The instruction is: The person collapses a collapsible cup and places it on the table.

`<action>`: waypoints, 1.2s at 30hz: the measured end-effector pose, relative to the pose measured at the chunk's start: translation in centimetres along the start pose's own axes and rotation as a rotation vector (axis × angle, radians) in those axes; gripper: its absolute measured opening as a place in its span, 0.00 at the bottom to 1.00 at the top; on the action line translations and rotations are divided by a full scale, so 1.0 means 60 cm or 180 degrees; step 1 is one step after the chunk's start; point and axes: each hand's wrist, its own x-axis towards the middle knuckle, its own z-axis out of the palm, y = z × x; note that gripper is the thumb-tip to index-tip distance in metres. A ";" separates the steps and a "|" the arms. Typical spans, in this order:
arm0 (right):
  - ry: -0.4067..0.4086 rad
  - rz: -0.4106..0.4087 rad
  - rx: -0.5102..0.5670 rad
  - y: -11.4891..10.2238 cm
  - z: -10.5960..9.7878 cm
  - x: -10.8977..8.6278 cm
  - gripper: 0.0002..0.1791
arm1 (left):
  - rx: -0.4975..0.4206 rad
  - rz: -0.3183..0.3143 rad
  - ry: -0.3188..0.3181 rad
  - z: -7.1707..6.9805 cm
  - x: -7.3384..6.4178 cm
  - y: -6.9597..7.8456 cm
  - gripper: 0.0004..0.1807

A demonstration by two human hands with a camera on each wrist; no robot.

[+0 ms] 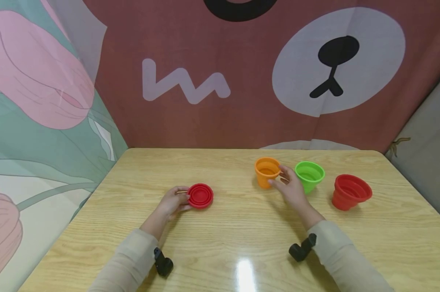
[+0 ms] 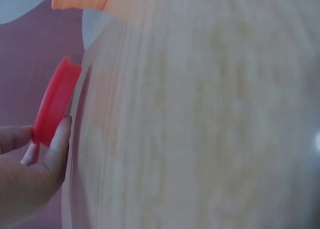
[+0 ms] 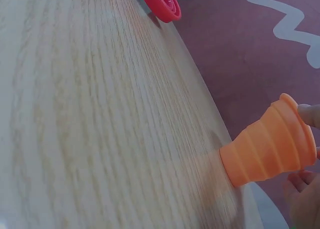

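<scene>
My left hand (image 1: 174,201) holds a flattened red collapsible cup (image 1: 200,196) by its left edge, with the ringed inside facing up. In the left wrist view the thumb and fingers pinch the edge of this red cup (image 2: 56,101), tilted over the tabletop. My right hand (image 1: 291,187) is at the right side of an orange collapsible cup (image 1: 265,178), thumb in front and fingertips at the rim. The right wrist view shows the orange cup (image 3: 270,144) stretched to full height, its base at the tabletop.
A green collapsible cup (image 1: 309,174) stands just beyond my right hand. Farther right is a wider red cup (image 1: 349,192), tilted toward the right. The wooden table (image 1: 220,239) ends at a printed cloth (image 1: 190,121) behind it.
</scene>
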 end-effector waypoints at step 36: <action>0.0286 0.0034 -0.0134 0.013 0.012 0.011 0.28 | 0.0602 -0.0039 0.0303 -0.009 0.009 0.001 0.16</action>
